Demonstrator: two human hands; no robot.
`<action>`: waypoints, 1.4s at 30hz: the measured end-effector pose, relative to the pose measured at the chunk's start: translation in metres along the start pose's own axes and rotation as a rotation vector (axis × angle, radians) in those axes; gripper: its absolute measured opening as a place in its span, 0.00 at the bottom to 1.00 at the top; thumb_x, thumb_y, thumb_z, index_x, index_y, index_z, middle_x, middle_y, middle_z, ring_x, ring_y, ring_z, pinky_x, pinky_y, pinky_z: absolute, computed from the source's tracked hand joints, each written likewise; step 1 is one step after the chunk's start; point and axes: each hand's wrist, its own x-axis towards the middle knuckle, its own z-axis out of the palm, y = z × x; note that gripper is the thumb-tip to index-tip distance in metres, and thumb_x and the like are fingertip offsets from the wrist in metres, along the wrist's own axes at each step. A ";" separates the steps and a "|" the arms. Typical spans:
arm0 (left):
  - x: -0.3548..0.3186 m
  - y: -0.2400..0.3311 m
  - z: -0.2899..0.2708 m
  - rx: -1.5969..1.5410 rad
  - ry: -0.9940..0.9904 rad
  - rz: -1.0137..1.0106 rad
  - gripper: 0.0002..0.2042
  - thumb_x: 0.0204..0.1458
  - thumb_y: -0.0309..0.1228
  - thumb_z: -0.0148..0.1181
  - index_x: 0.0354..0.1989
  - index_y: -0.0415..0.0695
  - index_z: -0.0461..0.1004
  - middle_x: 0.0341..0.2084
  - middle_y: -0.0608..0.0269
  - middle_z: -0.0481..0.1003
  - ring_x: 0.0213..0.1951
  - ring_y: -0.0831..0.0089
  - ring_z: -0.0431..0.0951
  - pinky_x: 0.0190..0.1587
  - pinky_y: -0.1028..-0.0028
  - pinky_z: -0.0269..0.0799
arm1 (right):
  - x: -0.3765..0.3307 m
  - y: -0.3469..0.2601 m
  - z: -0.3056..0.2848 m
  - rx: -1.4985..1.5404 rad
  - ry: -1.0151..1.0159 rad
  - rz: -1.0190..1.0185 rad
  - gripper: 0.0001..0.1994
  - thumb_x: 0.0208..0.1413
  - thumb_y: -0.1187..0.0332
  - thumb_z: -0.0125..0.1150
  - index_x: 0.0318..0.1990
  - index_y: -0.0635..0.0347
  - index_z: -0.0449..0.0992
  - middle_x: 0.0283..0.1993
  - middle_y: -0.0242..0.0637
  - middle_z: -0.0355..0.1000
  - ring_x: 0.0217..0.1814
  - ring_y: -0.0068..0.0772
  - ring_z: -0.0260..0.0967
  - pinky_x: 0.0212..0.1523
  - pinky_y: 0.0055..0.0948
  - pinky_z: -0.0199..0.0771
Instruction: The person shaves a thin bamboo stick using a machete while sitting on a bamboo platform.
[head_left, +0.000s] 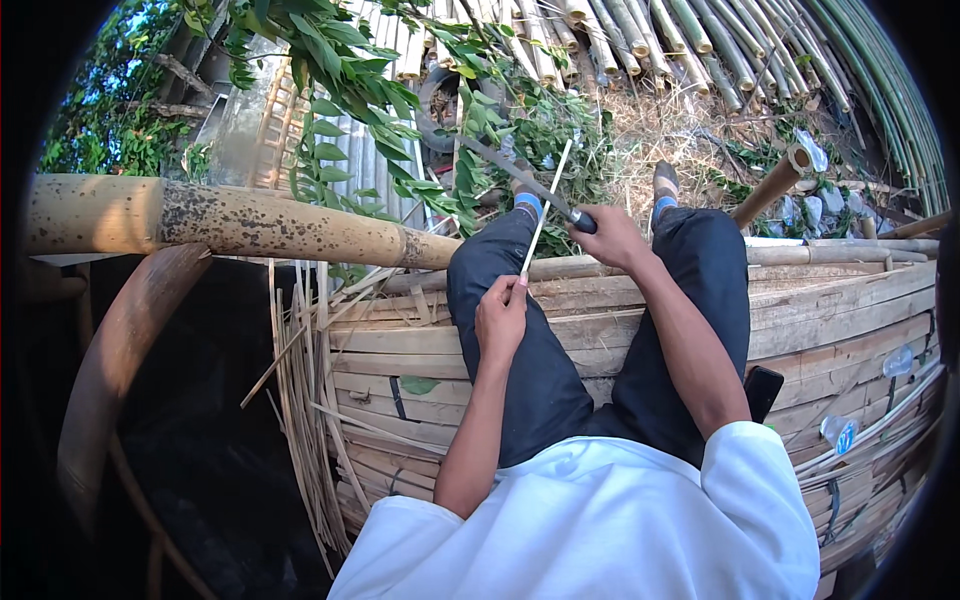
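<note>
My left hand (501,318) is closed in a pinch on the lower end of a thin bamboo strip (549,204), which slants up and away over my left knee. In my right hand (608,238) is the dark handle of a long knife (520,176). Its grey blade points up and to the left, crossing the strip near the strip's middle. I cannot tell whether blade and strip touch. Both hands are above my lap, the right one farther out between my knees.
I sit on split bamboo slats (400,350). A thick bamboo pole (250,222) runs at the left, beside loose thin strips (300,420). A phone (763,392) and plastic cups (839,432) lie at the right. Ahead are leafy branches (330,60), a tire (437,105) and stacked bamboo poles (690,40).
</note>
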 end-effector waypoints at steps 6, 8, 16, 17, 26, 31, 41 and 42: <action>-0.004 0.005 0.011 -0.019 0.130 0.014 0.09 0.57 0.32 0.59 0.35 0.39 0.77 0.14 0.74 0.67 0.19 0.88 0.61 0.22 0.80 0.53 | -0.020 -0.007 0.014 -0.382 -0.408 -0.229 0.12 0.42 0.58 0.58 0.33 0.50 0.80 0.25 0.47 0.75 0.31 0.52 0.74 0.36 0.48 0.75; -0.002 -0.001 0.011 -0.164 0.166 0.063 0.09 0.57 0.31 0.59 0.36 0.36 0.77 0.15 0.75 0.66 0.19 0.89 0.60 0.21 0.81 0.51 | -0.020 -0.011 0.013 -0.403 -0.405 -0.219 0.12 0.42 0.58 0.58 0.32 0.51 0.80 0.24 0.47 0.75 0.31 0.52 0.74 0.36 0.48 0.75; 0.002 -0.009 0.002 -0.304 0.095 -0.026 0.11 0.57 0.31 0.59 0.38 0.33 0.78 0.21 0.68 0.76 0.24 0.88 0.67 0.26 0.81 0.60 | -0.006 0.004 0.007 -0.376 -0.174 0.033 0.12 0.42 0.57 0.56 0.26 0.53 0.80 0.24 0.50 0.74 0.31 0.53 0.75 0.36 0.46 0.77; 0.002 -0.008 0.001 -0.329 0.089 -0.053 0.11 0.57 0.30 0.59 0.38 0.33 0.78 0.22 0.68 0.76 0.25 0.88 0.67 0.26 0.82 0.60 | -0.012 0.001 0.011 -0.376 -0.176 0.033 0.12 0.42 0.57 0.56 0.26 0.53 0.80 0.24 0.50 0.74 0.31 0.53 0.75 0.36 0.46 0.77; 0.009 -0.004 0.001 -0.479 0.061 -0.062 0.09 0.56 0.30 0.60 0.35 0.34 0.77 0.18 0.77 0.66 0.21 0.89 0.58 0.23 0.83 0.50 | -0.015 -0.006 0.026 -0.536 -0.369 -0.077 0.10 0.37 0.60 0.58 0.26 0.48 0.81 0.25 0.45 0.75 0.32 0.49 0.76 0.36 0.44 0.76; 0.005 -0.003 -0.004 -0.488 0.051 -0.066 0.09 0.57 0.30 0.60 0.36 0.34 0.77 0.17 0.77 0.65 0.20 0.89 0.58 0.22 0.83 0.49 | -0.008 0.013 0.018 -0.495 -0.267 -0.040 0.11 0.39 0.60 0.57 0.26 0.53 0.81 0.25 0.49 0.75 0.32 0.52 0.75 0.37 0.46 0.76; 0.003 -0.010 -0.004 -0.464 0.035 -0.056 0.08 0.57 0.29 0.58 0.34 0.35 0.76 0.17 0.76 0.66 0.20 0.89 0.58 0.23 0.83 0.49 | -0.014 0.003 0.020 -0.485 -0.376 -0.058 0.15 0.43 0.58 0.57 0.26 0.62 0.78 0.28 0.54 0.75 0.33 0.57 0.75 0.40 0.49 0.74; 0.004 -0.010 -0.005 -0.467 0.027 -0.049 0.09 0.58 0.30 0.58 0.34 0.34 0.76 0.18 0.76 0.67 0.21 0.90 0.59 0.22 0.83 0.50 | -0.012 0.005 0.021 -0.489 -0.382 -0.052 0.15 0.43 0.58 0.58 0.26 0.63 0.79 0.29 0.54 0.75 0.34 0.57 0.75 0.41 0.49 0.74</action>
